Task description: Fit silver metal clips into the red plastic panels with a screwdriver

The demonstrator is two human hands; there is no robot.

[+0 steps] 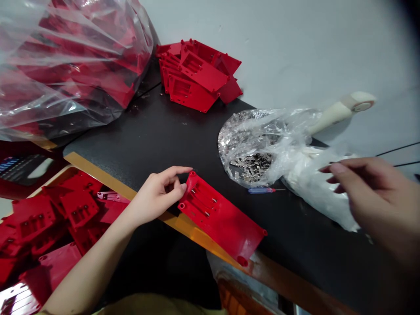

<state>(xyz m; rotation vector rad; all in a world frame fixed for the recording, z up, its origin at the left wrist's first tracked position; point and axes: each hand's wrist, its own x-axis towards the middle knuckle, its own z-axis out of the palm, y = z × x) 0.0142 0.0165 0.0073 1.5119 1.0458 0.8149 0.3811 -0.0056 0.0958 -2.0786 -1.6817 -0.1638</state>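
Touching one red panel [219,218], left hand [155,197] apparently rests.

Plastic housings [193,75] lie behind a panel [222,217] on the bench [154,140]

A hand can pass forward over the black tabletop [144,135] between the left hand [157,194] and the pile of red plastic housings [193,74]. Rightward, a red panel [221,216] at that hand's fingertips, a small blue screwdriver [260,190] and a plastic bag of metal parts [252,153] stand in the way toward the right hand [370,197].
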